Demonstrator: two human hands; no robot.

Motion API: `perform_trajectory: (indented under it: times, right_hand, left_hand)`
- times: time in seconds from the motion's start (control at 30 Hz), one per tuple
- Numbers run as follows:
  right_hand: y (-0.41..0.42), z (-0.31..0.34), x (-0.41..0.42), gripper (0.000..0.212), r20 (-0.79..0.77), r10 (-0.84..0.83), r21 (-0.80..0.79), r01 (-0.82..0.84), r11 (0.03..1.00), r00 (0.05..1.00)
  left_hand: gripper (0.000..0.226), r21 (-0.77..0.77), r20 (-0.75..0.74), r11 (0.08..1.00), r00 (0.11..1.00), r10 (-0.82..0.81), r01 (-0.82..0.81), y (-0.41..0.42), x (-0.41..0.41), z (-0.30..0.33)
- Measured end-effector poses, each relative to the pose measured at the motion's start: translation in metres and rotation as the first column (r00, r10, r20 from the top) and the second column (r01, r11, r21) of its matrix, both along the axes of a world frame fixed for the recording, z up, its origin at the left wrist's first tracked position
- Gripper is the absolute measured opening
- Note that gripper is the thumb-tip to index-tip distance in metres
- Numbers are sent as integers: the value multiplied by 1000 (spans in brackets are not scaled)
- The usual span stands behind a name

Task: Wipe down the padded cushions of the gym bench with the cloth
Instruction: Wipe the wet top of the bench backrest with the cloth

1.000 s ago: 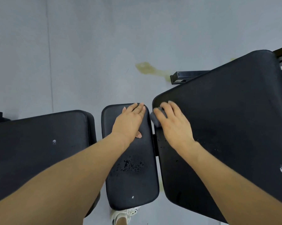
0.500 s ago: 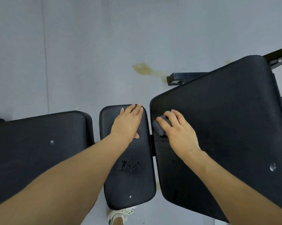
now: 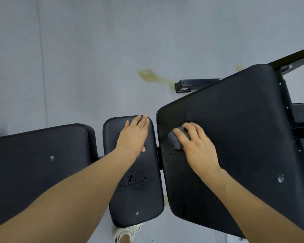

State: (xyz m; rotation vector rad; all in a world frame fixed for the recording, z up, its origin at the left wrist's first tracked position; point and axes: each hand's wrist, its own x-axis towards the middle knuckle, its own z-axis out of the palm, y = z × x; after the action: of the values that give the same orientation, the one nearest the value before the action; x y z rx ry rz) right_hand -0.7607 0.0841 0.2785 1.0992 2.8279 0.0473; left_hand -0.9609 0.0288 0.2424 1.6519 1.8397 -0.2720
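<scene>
A: Nearest you, water droplets (image 3: 136,181) sit unwiped on the narrow middle cushion (image 3: 135,199), your landmark. Your left hand (image 3: 134,135) lies flat on its far end, fingers straight, gripping nothing, by the look of it just bracing.

B: And the cloth?

A: Right of that middle cushion, your right hand (image 3: 198,149) has its grip curled over the balled grey cloth (image 3: 178,140), pressing it onto the big cushion (image 3: 235,137) near the inner edge. You look mid-wipe there. Small drops remain beside the cloth.

B: Next move?

A: Sweep outward across the big cushion, keeping pressure; later the droplets, then the long cushion (image 3: 39,163) to the left.

B: Any writing?

A: No brand or label readable anywhere.
</scene>
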Motion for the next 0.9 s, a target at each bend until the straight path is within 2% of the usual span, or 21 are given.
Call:
perform_trajectory:
  times: [0.2,0.43,0.6,0.73,0.9]
  right_hand:
    - [39,0,-44,61,-80,-113,71,119,990,990]
    - [-12,8,14,61,-21,-76,75,77,994,997]
    - [33,6,-22,52,-42,-107,165,113,980,993]
    - [65,11,-48,55,-44,-168,203,174,964,985]
    - [1,14,2,57,-27,-183,151,185,971,983]
  left_hand:
    - [97,4,7,1000,1000,-8,8,0,-2,-1]
    - [98,-34,-11,999,1000,-24,23,3,-1,2]
    - [96,-33,-20,999,999,-35,35,2,0,3]
    - [96,-35,-25,999,999,-42,41,1,0,4]
    - [96,-39,-19,999,999,-35,35,2,0,6]
